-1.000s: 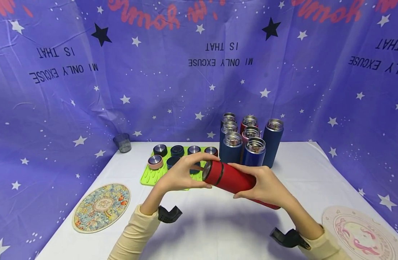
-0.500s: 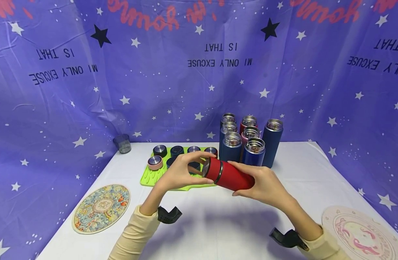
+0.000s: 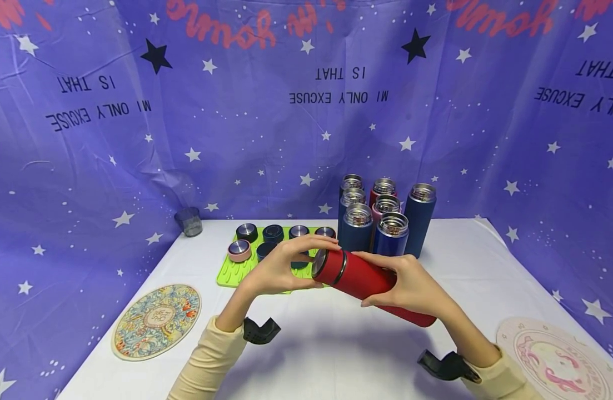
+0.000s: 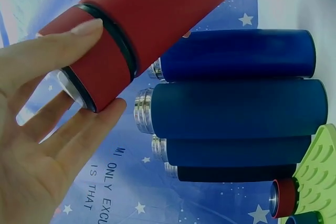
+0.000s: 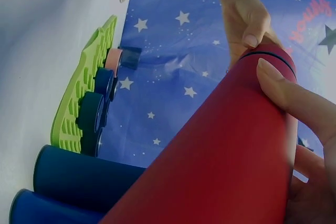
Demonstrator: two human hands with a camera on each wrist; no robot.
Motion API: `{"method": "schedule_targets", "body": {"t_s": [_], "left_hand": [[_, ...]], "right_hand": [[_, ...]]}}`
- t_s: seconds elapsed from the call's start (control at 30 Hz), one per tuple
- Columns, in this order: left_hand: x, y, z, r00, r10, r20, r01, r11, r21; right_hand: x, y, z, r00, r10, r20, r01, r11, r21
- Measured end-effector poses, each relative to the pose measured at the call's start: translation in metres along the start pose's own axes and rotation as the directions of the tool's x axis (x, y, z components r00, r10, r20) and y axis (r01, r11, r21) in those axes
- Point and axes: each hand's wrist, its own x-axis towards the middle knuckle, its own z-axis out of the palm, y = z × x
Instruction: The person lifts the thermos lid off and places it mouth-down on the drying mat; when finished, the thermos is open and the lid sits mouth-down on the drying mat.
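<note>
A red thermos bottle [image 3: 363,278] is held tilted in the air above the table, its capped end toward the left. My right hand [image 3: 418,286] grips the body, thumb on the near side. At the other end, my left hand [image 3: 276,269] has its thumb and fingers around the red lid [image 3: 329,266]. In the left wrist view the thumb lies on the lid [image 4: 100,59] near the dark ring, with fingers at its far edge. The lid sits on the bottle; whether it is tight I cannot tell. My right thumb presses below the ring in the right wrist view.
Several lidless thermos bottles [image 3: 389,239] stand upright behind the red one. A green mat [image 3: 231,272] at centre-left carries several lids [image 3: 239,250]. A patterned round mat [image 3: 156,322] lies left, a pink one [image 3: 561,361] right. A dark cup [image 3: 189,221] stands at the back left.
Half a second ago the bottle's base was hidden behind my right hand; now it shows again at lower right. My left fingers and thumb have shifted slightly around the lid.
</note>
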Motion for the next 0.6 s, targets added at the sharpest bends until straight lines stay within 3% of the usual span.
{"method": "schedule_targets", "body": {"t_s": [0.23, 0.43, 0.6], "left_hand": [[0.000, 0.006, 0.000, 0.999, -0.023, -0.049, 0.023, 1.000, -0.010], [-0.003, -0.005, 0.004, 0.987, -0.118, -0.107, 0.115, 0.993, -0.029], [-0.008, -0.023, 0.006, 0.961, -0.239, -0.141, 0.235, 0.971, -0.042]], "right_hand": [[0.000, -0.002, 0.002, 1.000, -0.015, -0.025, 0.014, 0.999, -0.050], [-0.001, -0.004, 0.003, 0.997, -0.027, -0.070, 0.018, 0.993, -0.116], [-0.001, -0.005, 0.005, 0.994, -0.059, -0.089, 0.044, 0.986, -0.163]]}}
